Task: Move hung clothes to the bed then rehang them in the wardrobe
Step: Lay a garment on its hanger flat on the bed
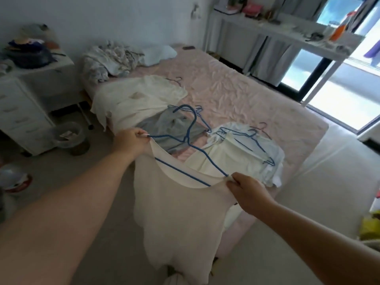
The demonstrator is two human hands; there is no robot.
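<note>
Mid-frame: left hand (131, 140) and right hand (245, 191), fingers pinching cream top (178, 214) at each shoulder (on blue hanger (190, 128)), above bed (236, 93).

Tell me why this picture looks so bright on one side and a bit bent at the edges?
Head view: daylight floods through the window at right, blowing it out to white, while the drawer unit at left sits dimmer. The wide-angle lens bows the forearms and room edges. The far shelf is soft and smeared; the cream garment between both hands is clearer.
</note>
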